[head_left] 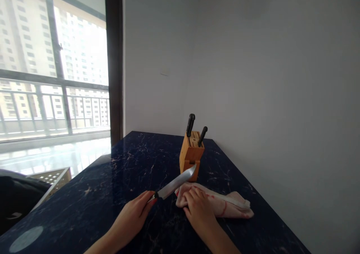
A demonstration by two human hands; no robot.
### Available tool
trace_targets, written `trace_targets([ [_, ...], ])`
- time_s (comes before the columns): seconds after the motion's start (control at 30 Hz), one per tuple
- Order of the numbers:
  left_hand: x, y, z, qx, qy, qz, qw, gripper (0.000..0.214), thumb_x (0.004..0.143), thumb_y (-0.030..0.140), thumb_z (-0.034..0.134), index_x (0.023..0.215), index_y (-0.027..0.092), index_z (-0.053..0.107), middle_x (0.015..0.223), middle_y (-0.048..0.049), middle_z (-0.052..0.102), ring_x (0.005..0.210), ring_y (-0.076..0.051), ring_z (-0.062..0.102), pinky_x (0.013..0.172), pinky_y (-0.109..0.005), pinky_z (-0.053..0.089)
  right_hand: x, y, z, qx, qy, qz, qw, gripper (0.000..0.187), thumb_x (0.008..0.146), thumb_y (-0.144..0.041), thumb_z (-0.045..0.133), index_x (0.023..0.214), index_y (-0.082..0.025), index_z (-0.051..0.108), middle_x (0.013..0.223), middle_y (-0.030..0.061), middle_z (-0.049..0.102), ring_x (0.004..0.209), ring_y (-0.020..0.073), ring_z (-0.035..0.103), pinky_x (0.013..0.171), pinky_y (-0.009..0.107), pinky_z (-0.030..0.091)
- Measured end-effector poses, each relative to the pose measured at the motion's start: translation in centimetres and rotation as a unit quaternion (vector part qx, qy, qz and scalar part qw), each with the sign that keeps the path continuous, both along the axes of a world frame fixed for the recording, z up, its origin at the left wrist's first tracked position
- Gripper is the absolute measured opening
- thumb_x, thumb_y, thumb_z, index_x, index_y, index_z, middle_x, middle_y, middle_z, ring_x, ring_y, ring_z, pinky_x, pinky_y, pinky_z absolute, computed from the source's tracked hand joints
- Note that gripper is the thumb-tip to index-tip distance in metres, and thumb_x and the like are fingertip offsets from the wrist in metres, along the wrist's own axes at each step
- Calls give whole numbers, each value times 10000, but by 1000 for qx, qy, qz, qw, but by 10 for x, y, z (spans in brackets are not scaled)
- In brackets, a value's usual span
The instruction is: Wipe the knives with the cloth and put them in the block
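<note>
My left hand (138, 208) is closed round the dark handle of a kitchen knife (177, 181). The broad, shiny blade slants up to the right, its tip in front of the lower part of a wooden knife block (184, 154). My right hand (199, 205) lies over the left end of a pale pink towel (225, 205) with red marks, its fingers curled onto the fabric; the towel is folded and stretches off to the right on the tabletop. Two black-handled knives, a taller one (190, 125) and a shorter one (203, 136), stand in the block's top slots.
The dark blue marbled table (135, 160) runs back to a white wall (253, 96). A pale round patch (26, 239) shows at its near left. Beyond the left edge are a dark item (19, 197), a perforated chair-like frame (54, 177) and a large window (56, 59).
</note>
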State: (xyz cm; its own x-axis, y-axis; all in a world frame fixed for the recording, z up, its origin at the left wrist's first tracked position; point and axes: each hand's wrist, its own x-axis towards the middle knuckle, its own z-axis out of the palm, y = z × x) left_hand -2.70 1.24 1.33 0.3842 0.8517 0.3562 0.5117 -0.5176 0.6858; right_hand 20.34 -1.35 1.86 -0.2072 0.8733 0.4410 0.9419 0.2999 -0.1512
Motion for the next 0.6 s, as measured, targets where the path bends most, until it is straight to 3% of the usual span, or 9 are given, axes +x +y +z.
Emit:
trace_targets([
  [0.1,-4,-3,2,33,101,26,994,296,882,395,343,1020,263,569,955,-31,635,809,-200,609,697,-253,407,0,4,-2,-3,19,-22,1000,137,713,-81,498,723,-210,543,793,2,597,834,187,525,748,297,348],
  [0.23,-9,-2,-2,52,202,75,975,320,893,364,298,1029,230,555,943,-58,628,775,-230,628,644,-285,418,6,3,6,36,20,-116,992,117,718,-93,499,747,-203,527,739,25,587,738,199,540,665,293,340],
  [0.33,-6,-5,-4,37,239,67,968,298,895,329,293,967,231,565,868,-46,626,720,-217,633,604,-272,415,6,2,8,57,30,-144,987,105,726,-103,494,748,-204,508,689,16,567,671,190,536,617,279,330],
  [0.6,18,-15,-16,24,186,17,982,290,884,319,329,1032,235,563,862,-65,626,722,-215,633,596,-257,416,-32,-2,0,28,97,-6,995,137,736,-74,487,731,-211,487,745,-7,565,742,170,534,662,266,355],
])
